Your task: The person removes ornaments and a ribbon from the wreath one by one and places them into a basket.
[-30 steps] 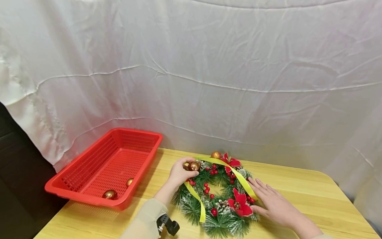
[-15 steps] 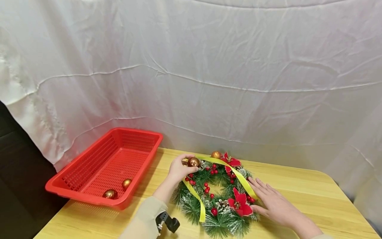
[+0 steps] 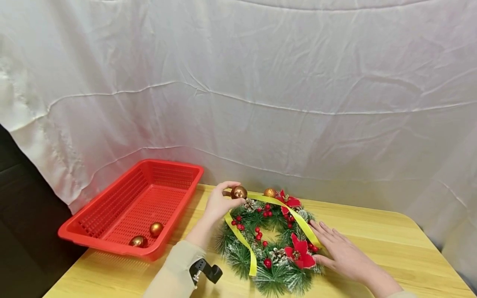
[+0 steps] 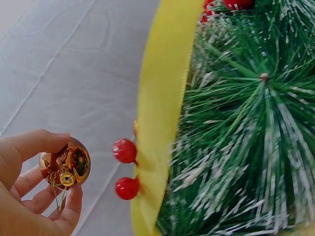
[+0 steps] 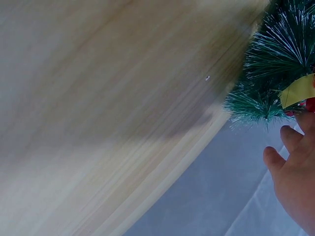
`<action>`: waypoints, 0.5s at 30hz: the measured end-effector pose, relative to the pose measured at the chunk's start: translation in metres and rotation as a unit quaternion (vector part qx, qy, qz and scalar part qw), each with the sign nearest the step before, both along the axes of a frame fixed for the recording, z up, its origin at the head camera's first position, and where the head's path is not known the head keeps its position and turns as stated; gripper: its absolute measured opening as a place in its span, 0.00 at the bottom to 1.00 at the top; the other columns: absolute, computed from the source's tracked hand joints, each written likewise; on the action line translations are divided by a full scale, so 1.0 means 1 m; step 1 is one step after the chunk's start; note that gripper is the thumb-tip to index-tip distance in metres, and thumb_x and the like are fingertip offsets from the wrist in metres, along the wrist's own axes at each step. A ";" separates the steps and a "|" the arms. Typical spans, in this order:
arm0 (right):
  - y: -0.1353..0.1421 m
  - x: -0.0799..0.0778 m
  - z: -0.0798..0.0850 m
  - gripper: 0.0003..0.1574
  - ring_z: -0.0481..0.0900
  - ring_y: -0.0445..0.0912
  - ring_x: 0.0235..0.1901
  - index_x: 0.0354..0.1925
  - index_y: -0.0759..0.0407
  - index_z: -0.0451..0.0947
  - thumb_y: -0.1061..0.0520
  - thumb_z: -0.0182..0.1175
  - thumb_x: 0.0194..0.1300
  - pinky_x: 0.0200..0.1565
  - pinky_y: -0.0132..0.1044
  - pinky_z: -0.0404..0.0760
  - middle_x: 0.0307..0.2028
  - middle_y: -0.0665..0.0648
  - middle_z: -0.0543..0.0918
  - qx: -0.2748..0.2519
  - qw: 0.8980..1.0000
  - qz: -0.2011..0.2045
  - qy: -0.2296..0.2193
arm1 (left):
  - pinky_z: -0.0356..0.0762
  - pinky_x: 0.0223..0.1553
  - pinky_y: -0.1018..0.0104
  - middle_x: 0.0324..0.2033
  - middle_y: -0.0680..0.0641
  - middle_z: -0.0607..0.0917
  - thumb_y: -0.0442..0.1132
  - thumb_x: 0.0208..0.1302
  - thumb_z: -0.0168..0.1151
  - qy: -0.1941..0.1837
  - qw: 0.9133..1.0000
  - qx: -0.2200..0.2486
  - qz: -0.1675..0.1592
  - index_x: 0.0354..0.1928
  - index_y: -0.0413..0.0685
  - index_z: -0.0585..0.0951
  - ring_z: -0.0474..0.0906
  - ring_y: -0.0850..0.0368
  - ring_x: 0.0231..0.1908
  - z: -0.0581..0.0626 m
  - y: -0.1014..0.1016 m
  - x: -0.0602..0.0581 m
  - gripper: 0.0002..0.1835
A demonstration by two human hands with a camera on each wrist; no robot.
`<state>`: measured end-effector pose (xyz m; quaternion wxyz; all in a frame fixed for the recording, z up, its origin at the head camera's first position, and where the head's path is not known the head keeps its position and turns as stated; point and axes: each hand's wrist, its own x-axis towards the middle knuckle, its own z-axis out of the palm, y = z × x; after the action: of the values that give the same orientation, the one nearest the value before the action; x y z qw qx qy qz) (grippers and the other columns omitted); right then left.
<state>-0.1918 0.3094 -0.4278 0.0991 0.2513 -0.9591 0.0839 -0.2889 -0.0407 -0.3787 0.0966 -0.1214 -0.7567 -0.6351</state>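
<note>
A green wreath with red berries, pine cones and red poinsettias lies on the wooden table. Across it runs a yellow ribbon. My left hand pinches a shiny copper-gold Christmas ball at the wreath's upper left edge. In the left wrist view the ball shows a gold cap and a thin string loop between thumb and fingers. My right hand rests with extended fingers on the wreath's right side, touching the ribbon's end. Another glittery gold ball sits at the wreath's top.
To the left stands a red plastic basket with two gold balls near its front corner. A pale curtain hangs behind the table. A black wrist mount sits on my left sleeve.
My left hand has moved up and slightly left with the ball, away from the wreath. In the basket, one ball has rolled toward the other. My right hand stays in place.
</note>
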 end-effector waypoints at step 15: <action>0.001 -0.002 -0.003 0.49 0.53 0.56 0.69 0.72 0.59 0.55 0.33 0.53 0.64 0.64 0.22 0.27 0.71 0.59 0.57 0.004 1.000 0.013 0.026 | 0.76 0.33 0.66 0.46 0.41 0.79 0.29 0.46 0.75 0.006 0.999 0.007 0.038 0.50 0.42 0.81 0.76 0.43 0.44 0.010 -0.024 -0.002 0.25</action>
<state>-0.1934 0.3106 -0.4305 0.1219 0.2666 -0.9531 0.0753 -0.2905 -0.0648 -0.3691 0.1262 -0.0955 -0.7556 -0.6356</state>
